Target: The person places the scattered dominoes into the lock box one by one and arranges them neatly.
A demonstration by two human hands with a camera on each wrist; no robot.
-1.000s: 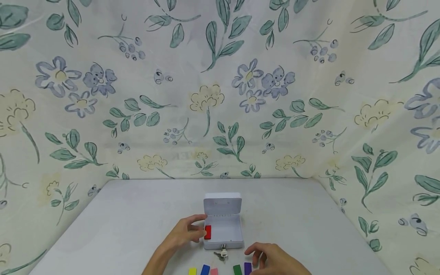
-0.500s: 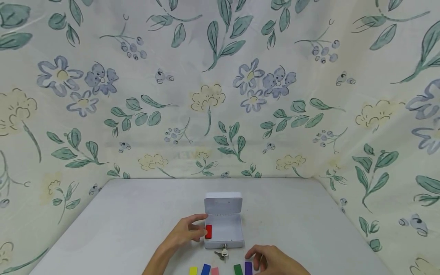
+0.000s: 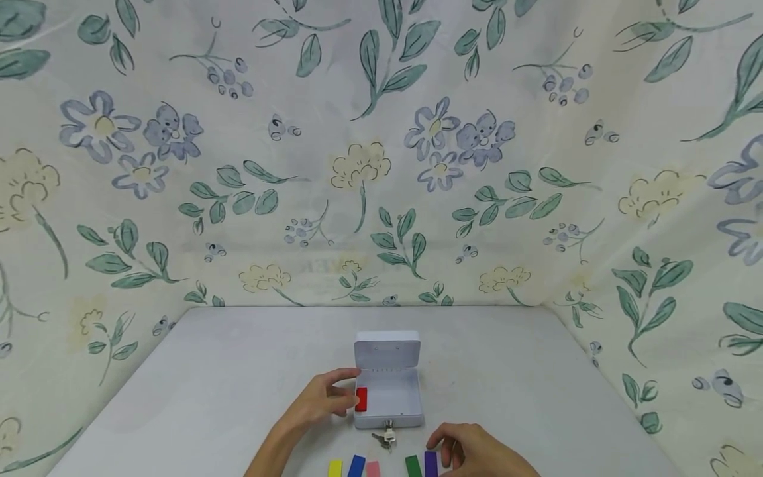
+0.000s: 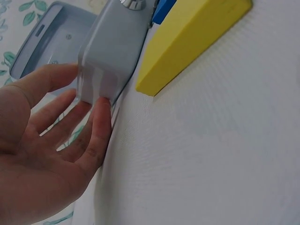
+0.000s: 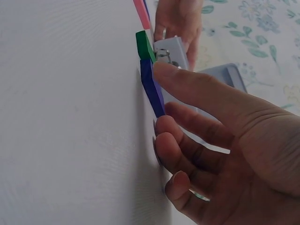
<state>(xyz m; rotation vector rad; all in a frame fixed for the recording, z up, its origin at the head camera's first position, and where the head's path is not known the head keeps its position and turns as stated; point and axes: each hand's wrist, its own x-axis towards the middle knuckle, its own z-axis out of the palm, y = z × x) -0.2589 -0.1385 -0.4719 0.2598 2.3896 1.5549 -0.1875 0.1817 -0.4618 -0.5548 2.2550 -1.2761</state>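
Note:
A small light-grey cash box (image 3: 390,422) stands with its lid (image 3: 387,354) raised. Inside, along its left wall, is a red block (image 3: 361,399). My left hand (image 3: 322,403) rests at the box's left side, its thumb at the rim by the red block and its fingertips on the outer wall, seen close in the left wrist view. To the box's front right, my right hand (image 3: 477,452) hovers low, fingers loosely curved. Its thumb overlaps a purple block (image 5: 150,84) in the right wrist view, with the other fingertips close to that block's end.
A green block (image 3: 412,466) lies left of the purple one. Further left are pink (image 3: 372,470), blue (image 3: 356,466) and yellow (image 3: 335,468) blocks. Keys (image 3: 384,438) hang at the box's front lock. Floral fabric (image 3: 381,199) encloses the white table (image 3: 250,351).

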